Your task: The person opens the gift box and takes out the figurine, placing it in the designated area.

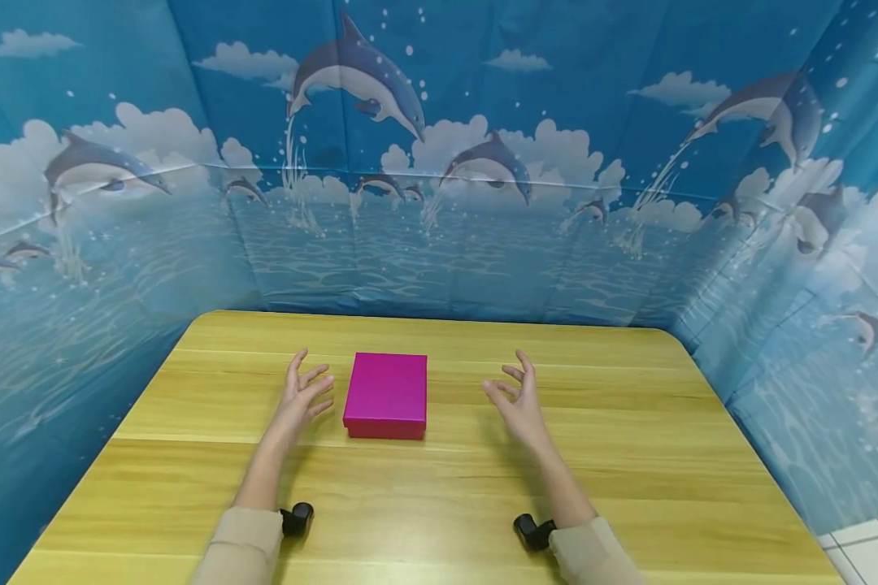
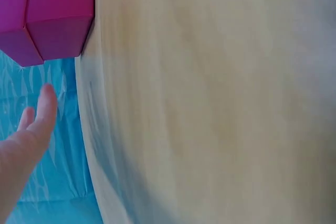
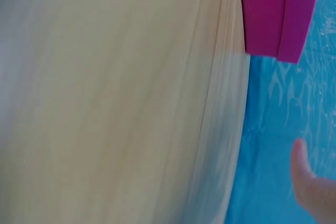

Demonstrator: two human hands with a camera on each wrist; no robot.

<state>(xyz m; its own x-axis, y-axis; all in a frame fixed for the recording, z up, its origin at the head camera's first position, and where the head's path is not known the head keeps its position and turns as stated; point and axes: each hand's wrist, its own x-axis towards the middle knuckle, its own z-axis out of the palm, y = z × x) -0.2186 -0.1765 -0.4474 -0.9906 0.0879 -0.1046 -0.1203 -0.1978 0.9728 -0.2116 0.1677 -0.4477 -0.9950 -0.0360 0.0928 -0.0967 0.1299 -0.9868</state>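
A magenta lidded box sits on the wooden table, its lid on. My left hand hovers just left of the box, fingers spread and loosely bent, with nothing in it. On the other side, farther from the box, my right hand is held over the table with its thumb toward the box and its fingers relaxed. In the left wrist view the box shows at the top left, above the left thumb. The right wrist view has the box at the top and the right thumb at the lower right.
The wooden table has rounded far corners. Behind it and along both sides hangs a blue curtain printed with dolphins. Each wrist carries a black camera mount, one on the left and one on the right. White floor tiles show at the lower right.
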